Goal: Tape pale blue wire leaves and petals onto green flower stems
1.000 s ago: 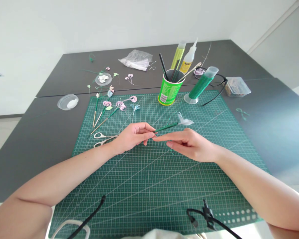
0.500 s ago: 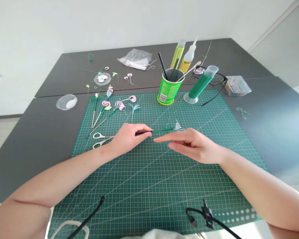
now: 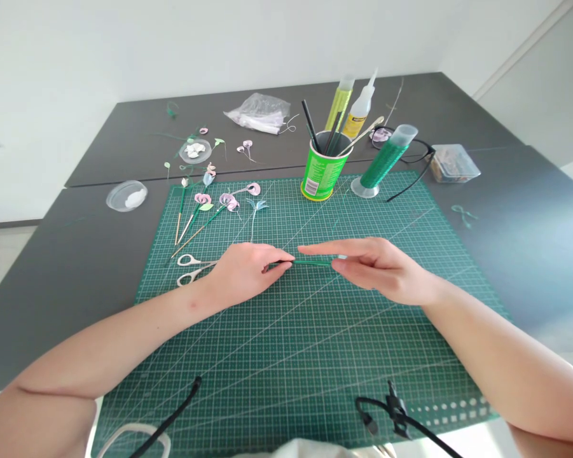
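Honestly, the left hand (image 3: 245,275) pinches the green stem (image 3: 310,262) just above the cutting mat (image 3: 286,356), and the right hand (image 3: 381,273) has its grip closed on the far end. Go light, thin stems probably bend.

stem (image 3: 310,262): matt green wrap | cutting mat (image 3: 286,356): matt, smooth | table (image 3: 529,229): matt dark grey | scissors (image 3: 195,267): shiny metal

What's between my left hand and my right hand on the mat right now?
A thin green stem spans the gap, pinched at one end by the left hand and running under the right hand, as the head view shows.
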`<state>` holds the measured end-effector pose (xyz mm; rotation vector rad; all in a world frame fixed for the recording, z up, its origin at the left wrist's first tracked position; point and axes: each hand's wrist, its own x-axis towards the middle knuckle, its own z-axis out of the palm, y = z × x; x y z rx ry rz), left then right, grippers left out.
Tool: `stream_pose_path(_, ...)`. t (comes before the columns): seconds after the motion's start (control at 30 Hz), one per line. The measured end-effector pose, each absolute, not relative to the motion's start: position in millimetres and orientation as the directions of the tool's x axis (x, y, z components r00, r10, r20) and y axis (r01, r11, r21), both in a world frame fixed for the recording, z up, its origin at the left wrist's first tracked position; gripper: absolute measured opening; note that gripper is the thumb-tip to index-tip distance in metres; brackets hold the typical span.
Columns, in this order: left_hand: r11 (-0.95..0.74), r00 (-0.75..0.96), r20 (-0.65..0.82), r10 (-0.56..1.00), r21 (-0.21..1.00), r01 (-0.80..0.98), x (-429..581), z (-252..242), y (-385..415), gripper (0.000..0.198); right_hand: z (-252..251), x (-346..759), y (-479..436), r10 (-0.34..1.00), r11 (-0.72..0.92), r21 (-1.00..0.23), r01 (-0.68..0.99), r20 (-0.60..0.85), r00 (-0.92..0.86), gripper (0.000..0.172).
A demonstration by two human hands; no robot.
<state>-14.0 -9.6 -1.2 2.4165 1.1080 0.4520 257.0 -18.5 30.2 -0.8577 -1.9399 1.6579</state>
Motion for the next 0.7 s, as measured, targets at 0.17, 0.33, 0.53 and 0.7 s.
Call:
stream_pose_path(0.17,-0.592,0.628,0.116,0.770,0.498,0.633,-12.7,1.2,-11.9,0.025,30.4,258.4,-17.0,0.723,0.069,-0.984,0.167,-0.066,-0.688,0.045)
stream_pose_path(0.33,-0.533,0.630,0.033,0.776,0.569,0.626,-12.4,2.2,-7.8,0.027,32.5,260.1,-17.5,0.725,0.110,-0.977,0.182,-0.046,-0.687,0.043)
stream_pose_path(0.53,-0.493,0.655,-0.012,0.755,0.647,0.581,-13.3,2.8,-5.4,0.033,33.8,260.7,-17.6,0.723,0.188,-0.966,0.177,0.014,-0.691,0.042)
stream_pose_path(0.7,-0.469,0.639,-0.019,0.769,0.663,0.583,-12.7,4.0,-5.7,0.032,33.5,260.9,-17.6,0.713,0.203,-0.963,0.177,0.022,-0.701,0.042)
